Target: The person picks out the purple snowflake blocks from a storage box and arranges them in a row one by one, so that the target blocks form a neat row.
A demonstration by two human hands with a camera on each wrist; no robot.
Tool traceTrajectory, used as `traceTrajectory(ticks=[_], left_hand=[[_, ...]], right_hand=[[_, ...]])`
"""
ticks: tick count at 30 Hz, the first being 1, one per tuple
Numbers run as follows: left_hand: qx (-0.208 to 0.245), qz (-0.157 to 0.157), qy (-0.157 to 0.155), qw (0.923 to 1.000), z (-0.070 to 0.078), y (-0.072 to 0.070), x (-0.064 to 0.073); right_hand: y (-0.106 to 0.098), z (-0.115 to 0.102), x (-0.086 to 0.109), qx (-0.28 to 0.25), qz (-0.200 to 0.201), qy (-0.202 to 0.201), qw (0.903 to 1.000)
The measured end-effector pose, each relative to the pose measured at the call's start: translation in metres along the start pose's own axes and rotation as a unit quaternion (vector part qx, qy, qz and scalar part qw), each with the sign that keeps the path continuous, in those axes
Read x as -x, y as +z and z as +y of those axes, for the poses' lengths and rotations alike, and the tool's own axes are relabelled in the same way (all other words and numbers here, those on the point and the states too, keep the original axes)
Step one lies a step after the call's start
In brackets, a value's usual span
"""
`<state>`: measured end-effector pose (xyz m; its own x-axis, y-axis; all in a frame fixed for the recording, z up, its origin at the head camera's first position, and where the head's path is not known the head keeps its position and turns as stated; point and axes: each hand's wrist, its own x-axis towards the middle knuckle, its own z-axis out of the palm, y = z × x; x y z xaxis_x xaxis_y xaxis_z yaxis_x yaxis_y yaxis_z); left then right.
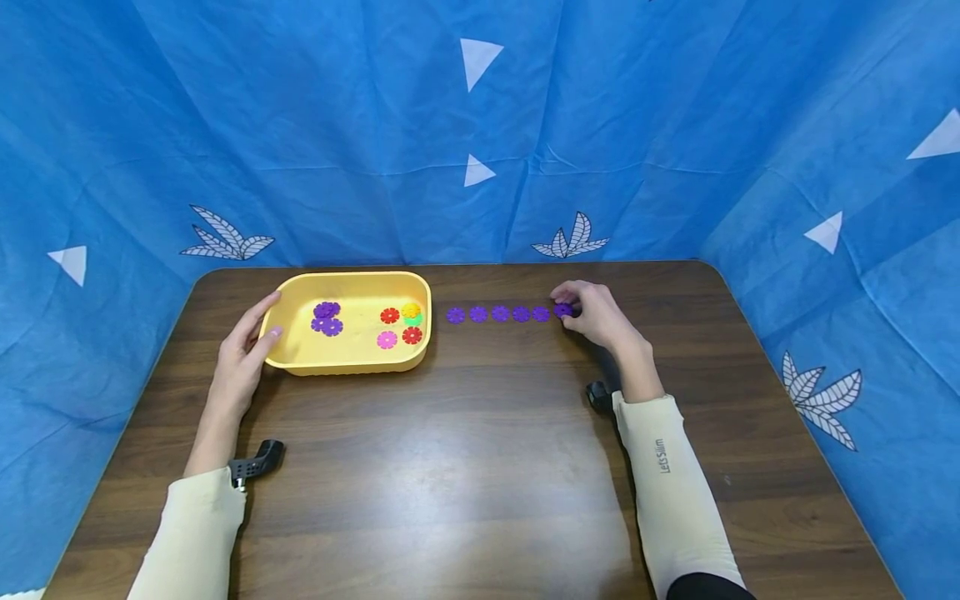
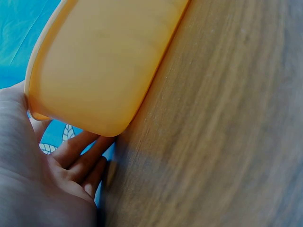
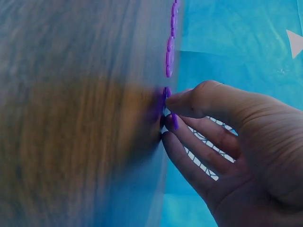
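Note:
My left hand grips the left end of a yellow plastic tray, thumb at the rim and fingers along the outer wall. Inside the tray lie several purple flower-shaped discs on the left. On its right are two red ones, a pink disc, a yellow disc and a green disc. To the right of the tray, purple discs run in a straight row on the table. At the row's right end my right hand pinches a purple flower-shaped disc, tilted against the tabletop.
The brown wood-grain table has its back edge just behind the tray and row. Blue cloth with white triangles and leaf prints hangs behind and at both sides. Dark camera mounts sit at both wrists.

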<state>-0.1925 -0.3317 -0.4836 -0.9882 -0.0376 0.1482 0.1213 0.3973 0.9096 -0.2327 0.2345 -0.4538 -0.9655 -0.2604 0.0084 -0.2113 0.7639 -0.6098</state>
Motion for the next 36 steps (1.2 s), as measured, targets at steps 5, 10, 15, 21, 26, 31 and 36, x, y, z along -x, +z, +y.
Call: traceTrajectory(ticks=[5, 10, 15, 21, 26, 31, 36], left_hand=[[-0.001, 0.001, 0.001, 1.0, -0.001, 0.0, 0.0], [-0.002, 0.0, 0.003, 1.0, -0.001, 0.0, 0.0], [-0.001, -0.001, 0.003, 1.0, 0.0, 0.0, 0.0], [-0.003, -0.001, 0.0, 1.0, -0.001, -0.001, 0.0], [-0.003, 0.0, 0.005, 1.0, -0.002, -0.002, 0.0], [-0.001, 0.001, 0.01, 1.0, -0.004, -0.002, -0.001], [0.002, -0.001, 0.011, 0.9999, -0.003, 0.0, -0.002]], right_hand=[[0.001, 0.0, 0.001, 0.001, -0.009, 0.001, 1.0], [0.0, 0.0, 0.002, -0.003, -0.013, 0.002, 0.9999], [-0.001, -0.001, 0.001, -0.011, 0.012, -0.008, 0.9998], [0.0, -0.006, -0.003, -0.012, 0.059, -0.015, 0.9981], [0.004, -0.015, -0.011, -0.013, 0.078, -0.027, 0.9965], [0.012, -0.032, -0.022, -0.017, 0.088, -0.049, 0.9948], [0.023, -0.053, -0.033, -0.027, 0.089, -0.071, 0.9931]])
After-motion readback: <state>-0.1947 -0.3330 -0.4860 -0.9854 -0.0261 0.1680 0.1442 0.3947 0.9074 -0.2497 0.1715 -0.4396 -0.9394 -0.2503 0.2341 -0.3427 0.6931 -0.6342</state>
